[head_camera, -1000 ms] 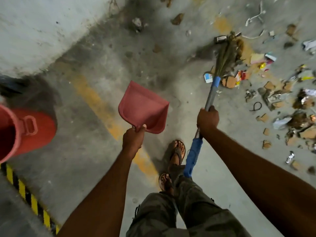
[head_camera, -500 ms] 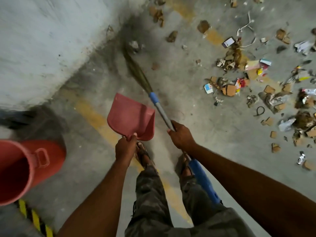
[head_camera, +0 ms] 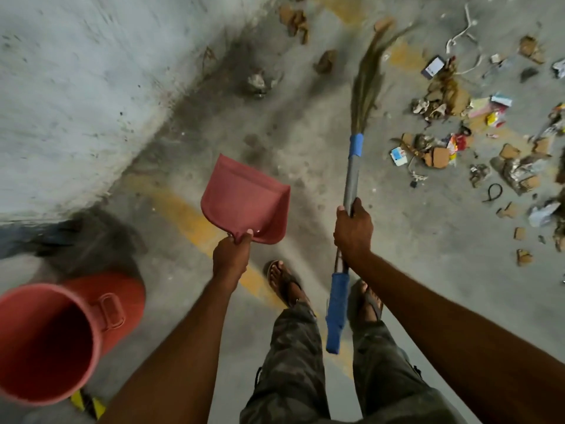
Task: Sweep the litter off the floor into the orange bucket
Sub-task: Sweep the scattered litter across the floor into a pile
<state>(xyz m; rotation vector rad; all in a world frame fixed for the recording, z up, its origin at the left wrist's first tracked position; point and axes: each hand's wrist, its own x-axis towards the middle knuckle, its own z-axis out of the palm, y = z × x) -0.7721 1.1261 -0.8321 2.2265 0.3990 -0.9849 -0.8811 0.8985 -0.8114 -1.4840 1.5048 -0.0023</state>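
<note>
My left hand [head_camera: 230,254] grips the handle of a red dustpan [head_camera: 244,200], held out above the floor with nothing in it. My right hand [head_camera: 353,231] grips the grey shaft of a broom [head_camera: 351,179] with blue tape; its straw head [head_camera: 367,81] points away from me, blurred with motion. Litter [head_camera: 452,127] of cardboard scraps, wrappers and foil is strewn over the concrete at the right. The orange bucket [head_camera: 58,338] stands at the lower left, its mouth open towards me.
A pale concrete wall [head_camera: 76,87] fills the upper left. A faded yellow line [head_camera: 189,218] crosses the floor under my sandalled feet [head_camera: 284,286]. More scraps [head_camera: 295,21] lie by the wall's foot. Black-and-yellow hazard tape [head_camera: 87,403] runs beside the bucket.
The broom head swung from the left, near the wall, over to the right towards the litter. The view shifted so the bucket now sits closer at lower left.
</note>
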